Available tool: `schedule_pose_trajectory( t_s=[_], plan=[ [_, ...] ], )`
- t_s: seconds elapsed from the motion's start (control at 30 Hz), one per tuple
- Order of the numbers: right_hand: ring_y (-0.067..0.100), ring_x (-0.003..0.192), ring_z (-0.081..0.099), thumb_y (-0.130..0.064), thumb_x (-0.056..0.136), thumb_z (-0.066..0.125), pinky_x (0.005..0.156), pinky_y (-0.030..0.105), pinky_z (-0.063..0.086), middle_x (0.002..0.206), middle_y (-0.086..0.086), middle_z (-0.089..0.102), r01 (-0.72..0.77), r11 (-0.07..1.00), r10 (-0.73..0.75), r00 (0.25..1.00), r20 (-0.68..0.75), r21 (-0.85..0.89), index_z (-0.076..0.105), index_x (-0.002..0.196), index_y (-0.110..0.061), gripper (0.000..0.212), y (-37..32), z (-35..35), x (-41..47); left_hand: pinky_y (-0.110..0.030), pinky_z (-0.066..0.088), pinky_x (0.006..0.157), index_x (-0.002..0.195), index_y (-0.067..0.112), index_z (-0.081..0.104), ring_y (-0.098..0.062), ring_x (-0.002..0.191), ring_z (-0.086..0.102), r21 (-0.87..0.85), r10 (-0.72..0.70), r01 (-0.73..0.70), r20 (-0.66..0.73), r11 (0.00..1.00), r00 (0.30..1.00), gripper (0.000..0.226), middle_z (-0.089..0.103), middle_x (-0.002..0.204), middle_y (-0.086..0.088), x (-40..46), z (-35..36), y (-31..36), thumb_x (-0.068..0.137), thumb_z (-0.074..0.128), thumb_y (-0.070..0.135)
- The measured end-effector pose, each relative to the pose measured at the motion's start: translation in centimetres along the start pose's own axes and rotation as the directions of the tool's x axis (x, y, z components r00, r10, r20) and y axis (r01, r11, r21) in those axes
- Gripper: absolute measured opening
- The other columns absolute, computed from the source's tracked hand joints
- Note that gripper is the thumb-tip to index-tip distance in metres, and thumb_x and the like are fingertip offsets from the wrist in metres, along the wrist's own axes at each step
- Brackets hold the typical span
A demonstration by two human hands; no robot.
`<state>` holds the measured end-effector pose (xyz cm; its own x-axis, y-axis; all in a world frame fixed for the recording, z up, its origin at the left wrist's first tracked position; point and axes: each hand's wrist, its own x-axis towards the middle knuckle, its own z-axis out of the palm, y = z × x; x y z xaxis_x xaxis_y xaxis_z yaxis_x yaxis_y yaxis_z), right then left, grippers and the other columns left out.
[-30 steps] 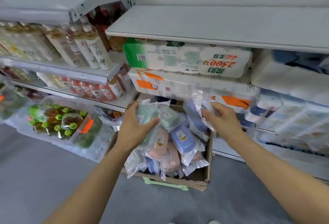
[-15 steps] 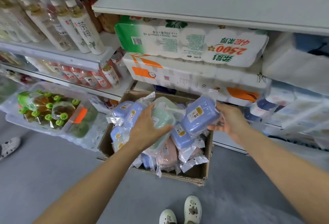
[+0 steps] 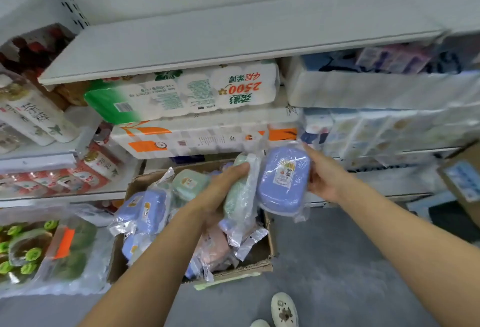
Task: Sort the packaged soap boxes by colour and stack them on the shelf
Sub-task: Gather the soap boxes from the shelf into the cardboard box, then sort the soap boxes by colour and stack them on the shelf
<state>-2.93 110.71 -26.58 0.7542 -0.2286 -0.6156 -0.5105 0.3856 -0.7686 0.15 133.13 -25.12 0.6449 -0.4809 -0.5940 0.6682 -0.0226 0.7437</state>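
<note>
Both arms extended, left hand (image 3: 220,194) and right hand (image 3: 323,178) each curled in a grip.

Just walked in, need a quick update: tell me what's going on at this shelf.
A person is pulling wrapped soap boxes out of a cardboard carton on the floor. The left hand grips a green soap box; the right hand holds a blue soap box lifted above the carton. More blue, green and pink ones remain inside. The grey shelf above holds none yet.
</note>
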Motion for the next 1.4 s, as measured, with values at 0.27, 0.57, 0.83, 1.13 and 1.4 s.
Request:
schedule_pose_trajectory(
  t_s=[0.27, 0.57, 0.83, 1.13, 1.4],
  plan=[
    [0.011, 0.063, 0.069, -0.049, 0.093, 0.058, 0.052, 0.021, 0.053, 0.079, -0.002, 0.073, 0.067, 0.986, -0.065, 0.998, -0.017, 0.153, 0.066, 0.106, -0.018, 0.034, 1.0, 0.2, -2.7, -0.045, 0.051, 0.094, 0.123, 0.01, 0.066, -0.029, 0.094, 0.069, -0.184, -0.001, 0.005, 0.02, 0.983, 1.0, 0.054, 0.072, 0.109, -0.016, 0.1, 2.5, -0.8, 0.078, 0.075, 0.039],
    [0.018, 0.074, 0.069, -0.026, 0.078, 0.081, 0.05, 0.02, 0.051, 0.103, 0.009, 0.072, 0.119, 0.978, -0.079, 0.97, -0.231, 0.169, 0.059, 0.122, -0.007, 0.052, -0.3, -6.9, -5.2, -0.037, 0.047, 0.086, 0.096, 0.017, 0.08, -0.025, 0.089, 0.066, -0.044, -0.061, 0.065, 0.093, 0.997, 0.994, 0.064, 0.072, 0.104, -0.01, 3.8, 9.6, -0.2, 0.083, 0.052, 0.072],
    [0.021, 0.076, 0.07, -0.031, 0.074, 0.083, 0.055, 0.025, 0.052, 0.106, 0.011, 0.072, 0.223, 0.931, -0.079, 0.897, -0.436, 0.29, 0.056, 0.126, -0.009, 0.063, -4.7, -23.9, -5.9, -0.044, 0.05, 0.098, 0.13, 0.016, 0.064, -0.028, 0.108, 0.066, 0.133, -0.106, 0.072, 0.277, 0.989, 0.955, 0.057, 0.067, 0.124, -0.013, 11.6, 27.2, -0.3, 0.088, 0.06, 0.055],
    [0.015, 0.061, 0.07, -0.027, 0.081, 0.078, 0.045, 0.024, 0.051, 0.1, 0.009, 0.071, 0.317, 0.872, -0.023, 0.786, -0.617, 0.372, 0.053, 0.126, -0.009, 0.055, -8.8, -48.3, -6.3, -0.033, 0.056, 0.077, 0.123, 0.02, 0.066, -0.018, 0.1, 0.071, 0.318, -0.192, 0.056, 0.415, 0.946, 0.889, 0.055, 0.073, 0.112, -0.004, 22.1, 52.6, -4.2, 0.084, 0.058, 0.059],
    [0.021, 0.078, 0.069, -0.025, 0.081, 0.078, 0.061, 0.033, 0.058, 0.101, 0.008, 0.069, 0.389, 0.82, 0.076, 0.655, -0.752, 0.421, 0.05, 0.124, -0.009, 0.054, -7.6, -63.7, -3.0, -0.041, 0.058, 0.086, 0.123, 0.02, 0.063, -0.022, 0.098, 0.072, 0.438, -0.222, 0.029, 0.394, 0.898, 0.892, 0.078, 0.074, 0.109, -0.005, 31.5, 65.5, -7.6, 0.059, 0.087, 0.057]
  ],
)
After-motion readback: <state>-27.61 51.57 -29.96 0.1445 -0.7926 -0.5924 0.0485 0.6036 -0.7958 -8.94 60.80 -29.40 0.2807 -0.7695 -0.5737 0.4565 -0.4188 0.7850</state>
